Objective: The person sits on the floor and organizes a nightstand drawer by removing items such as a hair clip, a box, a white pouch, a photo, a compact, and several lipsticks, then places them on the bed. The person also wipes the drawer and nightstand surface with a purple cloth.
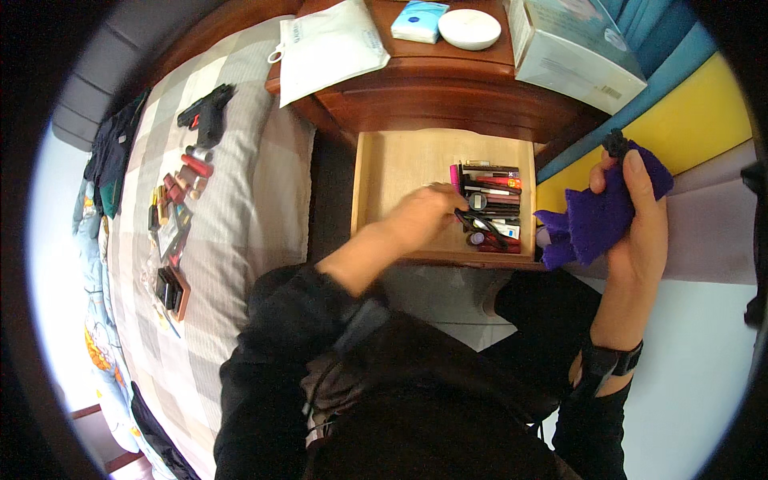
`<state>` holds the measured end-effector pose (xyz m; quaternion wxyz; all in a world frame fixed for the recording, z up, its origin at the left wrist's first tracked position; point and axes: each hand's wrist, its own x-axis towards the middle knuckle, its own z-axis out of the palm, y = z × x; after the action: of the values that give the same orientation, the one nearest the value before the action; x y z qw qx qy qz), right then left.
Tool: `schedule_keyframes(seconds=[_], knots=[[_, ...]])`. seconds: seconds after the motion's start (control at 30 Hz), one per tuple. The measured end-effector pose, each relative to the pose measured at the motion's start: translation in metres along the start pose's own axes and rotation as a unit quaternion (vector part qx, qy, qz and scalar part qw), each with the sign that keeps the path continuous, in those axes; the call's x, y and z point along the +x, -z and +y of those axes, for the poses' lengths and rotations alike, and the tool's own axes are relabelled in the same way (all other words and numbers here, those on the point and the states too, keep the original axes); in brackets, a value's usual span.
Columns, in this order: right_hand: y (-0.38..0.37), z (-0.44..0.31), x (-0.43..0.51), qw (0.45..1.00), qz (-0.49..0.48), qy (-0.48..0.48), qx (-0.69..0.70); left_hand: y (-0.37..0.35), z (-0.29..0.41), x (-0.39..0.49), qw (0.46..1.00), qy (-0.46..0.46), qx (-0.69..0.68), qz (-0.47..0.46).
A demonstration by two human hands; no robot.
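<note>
The wooden drawer [396, 162] stands pulled out, with makeup tubes, pencils and a small round container [477, 201] laid in its right part. My left hand [429, 213] is over the middle of the drawer, its fingers closed on a dark, thin-looped item [483, 225] that may be an eyelash curler. My right hand [639, 198] is raised to the right of the drawer and grips a purple cloth [603, 210]. A small black object [615, 143] shows at the fingertips of that hand; its kind is unclear.
A checked bed [222, 240] at left bears a black pistol-shaped object [207, 114], lipsticks [197, 165] and dark compacts [170, 289]. On the nightstand [420, 72] lie a white pouch [330, 51], a tissue pack [418, 21], a white round container [470, 29] and a box [579, 60].
</note>
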<state>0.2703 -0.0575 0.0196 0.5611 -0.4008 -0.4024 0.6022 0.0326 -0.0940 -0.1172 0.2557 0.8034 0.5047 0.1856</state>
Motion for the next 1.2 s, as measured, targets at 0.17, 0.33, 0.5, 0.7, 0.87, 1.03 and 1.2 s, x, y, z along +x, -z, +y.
schedule_keyframes(seconds=[0.17,0.33,0.5,0.7,0.87,1.03,1.2], knots=[[0.003,-0.001,-0.005,1.000,0.007,-0.010,-0.005,-0.088,-0.038,0.043,0.989,0.037,0.090,-0.107],[0.004,-0.002,-0.007,1.000,0.025,-0.006,-0.015,-0.134,-0.066,0.045,0.991,-0.001,0.126,-0.049],[0.003,0.000,-0.007,0.999,0.030,-0.014,-0.032,-0.117,-0.070,0.042,0.991,0.044,0.066,-0.109],[-0.009,0.011,-0.002,0.998,0.042,-0.042,-0.037,-0.001,-0.032,0.003,0.988,0.101,0.108,-0.051],[-0.013,0.017,0.000,0.998,-0.004,-0.042,-0.037,0.103,0.007,-0.090,0.970,0.132,0.124,0.162],[-0.015,0.021,0.000,0.997,-0.009,-0.058,-0.050,0.193,0.012,-0.234,0.876,0.299,0.233,0.298],[-0.020,0.029,0.003,0.993,-0.050,-0.087,-0.055,0.232,-0.013,-0.322,0.756,0.443,0.327,0.354]])
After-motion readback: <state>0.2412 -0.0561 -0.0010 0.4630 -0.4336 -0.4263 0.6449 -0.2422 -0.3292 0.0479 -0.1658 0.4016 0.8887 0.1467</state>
